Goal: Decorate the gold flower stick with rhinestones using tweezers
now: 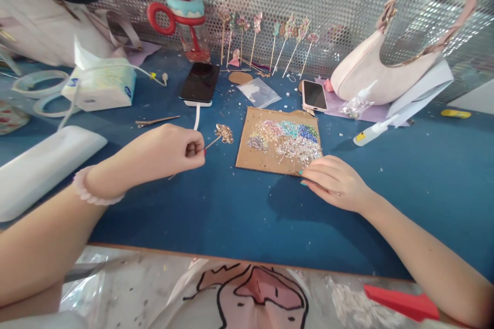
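Pinch: our left hand (173,146) clamps a thin-stemmed, shiny gold ornament (224,133), left of the flat brown cardboard (251,158).
Cardboard: our right hand (339,182) is at its near-right corner; gripping, we can't tell.

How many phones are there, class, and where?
2: a black phone beyond the left hand, a pale-edged phone by the far right corner of the cardboard. Others may be hidden.

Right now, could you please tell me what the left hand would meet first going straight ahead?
Setting aside the ornament on the stick it holds, the left hand would probably meet the cardboard first, or pass above it; height is unclear.
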